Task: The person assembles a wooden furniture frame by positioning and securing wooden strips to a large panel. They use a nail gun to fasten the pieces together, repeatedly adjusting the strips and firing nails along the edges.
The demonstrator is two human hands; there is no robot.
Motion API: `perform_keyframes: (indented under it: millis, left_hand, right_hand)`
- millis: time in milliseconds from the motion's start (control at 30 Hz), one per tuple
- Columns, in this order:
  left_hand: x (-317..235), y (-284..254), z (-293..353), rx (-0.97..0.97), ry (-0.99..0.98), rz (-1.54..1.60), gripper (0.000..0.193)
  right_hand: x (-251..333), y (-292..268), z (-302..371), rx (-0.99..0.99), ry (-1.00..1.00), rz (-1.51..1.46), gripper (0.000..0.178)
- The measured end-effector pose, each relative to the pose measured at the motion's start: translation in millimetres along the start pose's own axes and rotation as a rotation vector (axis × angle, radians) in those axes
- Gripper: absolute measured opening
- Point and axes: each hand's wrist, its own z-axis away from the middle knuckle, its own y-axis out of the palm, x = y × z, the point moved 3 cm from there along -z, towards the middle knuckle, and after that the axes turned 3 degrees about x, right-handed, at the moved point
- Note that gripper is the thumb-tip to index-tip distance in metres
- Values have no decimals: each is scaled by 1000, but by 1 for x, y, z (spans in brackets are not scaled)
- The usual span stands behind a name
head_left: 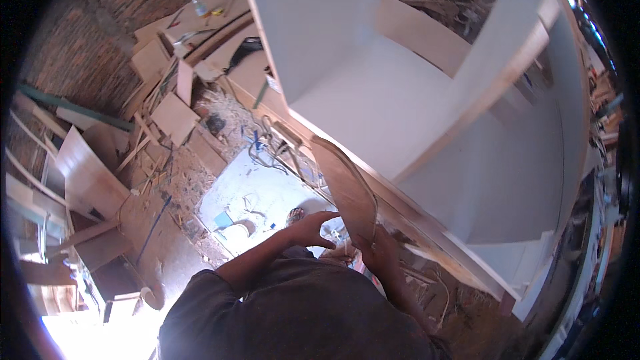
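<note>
A long, thin wooden board [345, 190] with a curved edge stands tilted in front of my body. Its lower end is in my right hand [377, 248], whose fingers close around it. My left hand [315, 229] is just left of the board, thumb and fingers apart in a C shape. Its fingertips come close to the board's left edge; whether they touch it I cannot tell. Beyond the board is a large wooden cabinet carcass [373, 87] with pale inner faces, partly hidden by the board.
On the floor to the left lies a white panel [220, 190] with small scraps on it. Tangled cables [270, 153] run beside the cabinet's edge. Wood offcuts [175, 117] and shavings cover the ground near a brick wall [87, 40]. A plastic bottle [197, 1] stands at the back.
</note>
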Motion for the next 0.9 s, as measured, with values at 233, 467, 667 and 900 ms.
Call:
perform_keyframes:
  millis: [233, 467, 667, 900]
  left_hand:
    - [20, -68, 67, -375, -3, 182, 82]
    - [127, -166, 122, -531, -164, 453, 44]
    - [172, -274, 170, -876, 129, 818, 22]
    - [231, -402, 232, -976, 1, 625, 19]
  right_hand:
    - [104, 74, -114, 116, -303, -50, 26]
    - [197, 173, -234, 198, -322, -233, 31]
    - [271, 224, -335, 165, -277, -397, 42]
    - [213, 244, -351, 379, -225, -64, 48]
